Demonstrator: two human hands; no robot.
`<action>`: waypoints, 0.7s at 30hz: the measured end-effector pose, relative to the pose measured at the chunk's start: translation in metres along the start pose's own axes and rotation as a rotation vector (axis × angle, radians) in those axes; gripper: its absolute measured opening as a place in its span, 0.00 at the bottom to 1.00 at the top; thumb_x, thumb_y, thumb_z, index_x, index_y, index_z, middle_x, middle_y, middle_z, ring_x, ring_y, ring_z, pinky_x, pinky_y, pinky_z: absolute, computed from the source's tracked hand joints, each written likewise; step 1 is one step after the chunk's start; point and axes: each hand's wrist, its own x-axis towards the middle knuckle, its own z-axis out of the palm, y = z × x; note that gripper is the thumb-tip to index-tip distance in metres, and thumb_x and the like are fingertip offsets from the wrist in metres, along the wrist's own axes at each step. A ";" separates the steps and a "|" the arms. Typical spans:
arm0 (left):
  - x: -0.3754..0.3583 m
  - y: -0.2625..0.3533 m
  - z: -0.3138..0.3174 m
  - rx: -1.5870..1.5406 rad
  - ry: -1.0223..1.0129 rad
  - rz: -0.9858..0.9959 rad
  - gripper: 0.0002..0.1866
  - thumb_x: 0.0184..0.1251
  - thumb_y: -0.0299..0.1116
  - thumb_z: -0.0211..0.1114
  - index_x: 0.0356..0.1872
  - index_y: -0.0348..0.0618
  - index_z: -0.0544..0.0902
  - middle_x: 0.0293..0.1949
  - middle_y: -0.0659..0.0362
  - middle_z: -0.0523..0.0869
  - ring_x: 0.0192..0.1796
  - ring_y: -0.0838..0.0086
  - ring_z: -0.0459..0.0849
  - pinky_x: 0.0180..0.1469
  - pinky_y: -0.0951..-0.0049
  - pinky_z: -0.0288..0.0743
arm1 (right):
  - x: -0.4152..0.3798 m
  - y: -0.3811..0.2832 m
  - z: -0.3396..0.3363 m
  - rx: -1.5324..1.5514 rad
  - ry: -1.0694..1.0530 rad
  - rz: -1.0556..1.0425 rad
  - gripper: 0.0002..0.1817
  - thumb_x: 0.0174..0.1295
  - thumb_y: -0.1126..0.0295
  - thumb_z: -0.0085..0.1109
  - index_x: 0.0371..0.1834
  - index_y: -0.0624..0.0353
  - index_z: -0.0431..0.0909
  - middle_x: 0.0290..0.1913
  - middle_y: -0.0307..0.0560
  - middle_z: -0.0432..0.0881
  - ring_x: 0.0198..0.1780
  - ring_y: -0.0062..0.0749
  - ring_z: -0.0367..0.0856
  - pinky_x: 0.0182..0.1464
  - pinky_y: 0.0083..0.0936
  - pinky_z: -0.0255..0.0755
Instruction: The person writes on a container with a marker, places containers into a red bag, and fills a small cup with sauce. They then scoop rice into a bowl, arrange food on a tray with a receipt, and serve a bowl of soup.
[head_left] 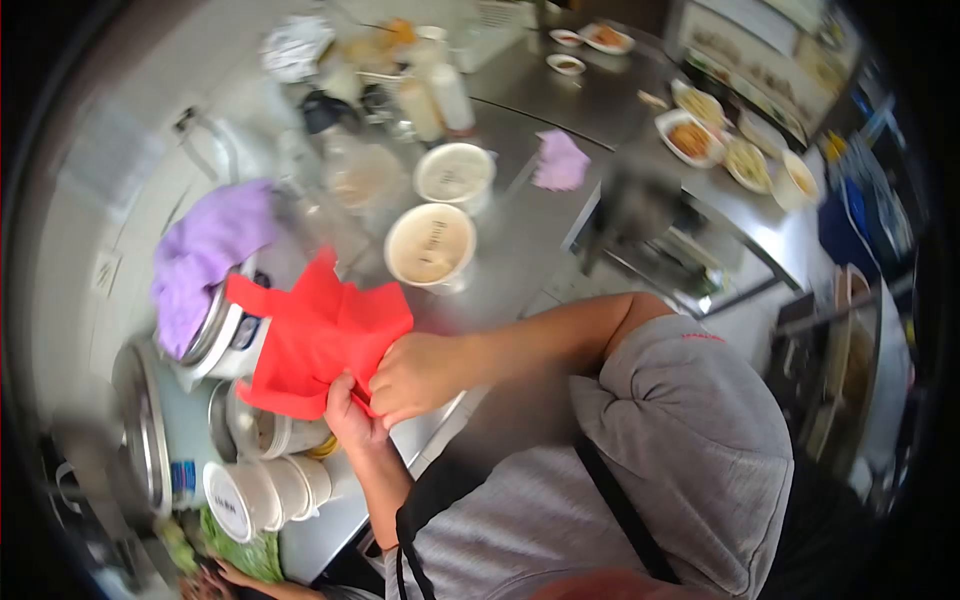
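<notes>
A red fabric bag (325, 335), creased and partly opened out, hangs in front of me above the counter. My left hand (352, 410) is closed on its lower edge, with the thumb lying against the fabric. Right beside it, my right hand (418, 375) pinches the same bag at its near corner; these fingers are bent and partly hidden. Behind the bag stands a white cooker (240, 345) with a purple cloth (210, 250) draped over it. Just past the bag's far side is a lidded white tub (432, 245) with handwriting on its lid.
Another lidded tub (455, 175) and squeeze bottles (450, 98) stand farther back. Stacked white tubs (230, 500) lie near a leafy green vegetable (245, 550). Another person's hand (235, 572) shows at lower left. Food dishes (690, 140) and a pink cloth (562, 160) sit on steel counters.
</notes>
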 end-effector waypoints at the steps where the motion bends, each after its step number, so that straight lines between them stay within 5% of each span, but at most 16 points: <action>1: 0.002 -0.011 -0.001 -0.029 -0.005 -0.003 0.14 0.51 0.27 0.48 0.40 0.32 0.72 0.40 0.52 0.77 0.43 0.65 0.76 0.47 0.68 0.69 | -0.015 -0.002 -0.014 0.007 -0.015 0.104 0.09 0.45 0.61 0.57 0.20 0.52 0.72 0.20 0.36 0.71 0.24 0.30 0.72 0.24 0.26 0.64; 3: 0.012 -0.023 -0.013 -0.093 -0.007 0.004 0.14 0.51 0.26 0.47 0.39 0.31 0.71 0.39 0.52 0.77 0.42 0.66 0.76 0.46 0.69 0.70 | -0.051 0.012 -0.046 0.100 0.073 0.317 0.08 0.47 0.60 0.57 0.24 0.51 0.76 0.23 0.38 0.75 0.27 0.32 0.74 0.28 0.28 0.68; 4: 0.027 -0.020 -0.048 -0.269 -0.645 -0.105 0.15 0.51 0.25 0.47 0.41 0.30 0.71 0.40 0.52 0.76 0.41 0.67 0.76 0.46 0.69 0.69 | -0.066 0.016 -0.075 0.078 0.101 0.603 0.07 0.49 0.62 0.56 0.26 0.52 0.76 0.26 0.40 0.76 0.29 0.35 0.75 0.31 0.29 0.69; 5: 0.007 -0.017 -0.014 -0.008 0.043 0.063 0.14 0.54 0.28 0.51 0.41 0.32 0.71 0.37 0.52 0.77 0.37 0.69 0.77 0.40 0.74 0.73 | -0.090 0.035 -0.093 0.003 0.231 0.886 0.08 0.49 0.63 0.55 0.29 0.52 0.77 0.28 0.43 0.77 0.31 0.38 0.75 0.33 0.30 0.70; 7: -0.005 -0.013 0.002 0.344 0.018 0.217 0.17 0.56 0.29 0.53 0.47 0.32 0.68 0.41 0.52 0.76 0.40 0.69 0.76 0.43 0.72 0.72 | -0.160 0.091 -0.121 -0.581 0.181 1.165 0.09 0.52 0.64 0.50 0.33 0.53 0.75 0.34 0.46 0.76 0.38 0.40 0.75 0.38 0.33 0.70; 11: -0.026 -0.023 0.044 0.716 0.096 0.320 0.19 0.55 0.27 0.56 0.49 0.33 0.67 0.44 0.53 0.75 0.43 0.68 0.75 0.47 0.71 0.69 | -0.266 0.158 -0.163 -0.772 -0.046 1.510 0.13 0.52 0.66 0.46 0.41 0.51 0.73 0.44 0.49 0.69 0.47 0.41 0.70 0.47 0.36 0.66; 13: -0.028 -0.022 0.054 0.816 0.035 0.200 0.18 0.53 0.24 0.58 0.47 0.34 0.69 0.45 0.54 0.74 0.45 0.68 0.74 0.48 0.71 0.67 | -0.286 0.168 -0.172 -0.770 -0.087 1.543 0.14 0.52 0.65 0.47 0.43 0.50 0.71 0.47 0.49 0.67 0.47 0.43 0.70 0.47 0.37 0.66; 15: -0.017 -0.032 0.042 0.744 0.029 0.115 0.20 0.51 0.25 0.60 0.47 0.35 0.70 0.44 0.54 0.75 0.44 0.68 0.74 0.49 0.71 0.67 | -0.316 0.184 -0.176 -0.752 -0.072 1.317 0.13 0.53 0.63 0.45 0.41 0.48 0.72 0.41 0.51 0.71 0.41 0.44 0.73 0.42 0.36 0.68; 21: -0.014 -0.059 0.095 0.203 0.040 0.208 0.26 0.44 0.24 0.63 0.49 0.36 0.67 0.43 0.53 0.76 0.43 0.65 0.77 0.46 0.67 0.71 | -0.279 0.183 -0.206 -0.569 -0.221 1.214 0.16 0.48 0.59 0.56 0.37 0.57 0.71 0.37 0.51 0.72 0.40 0.43 0.74 0.40 0.35 0.69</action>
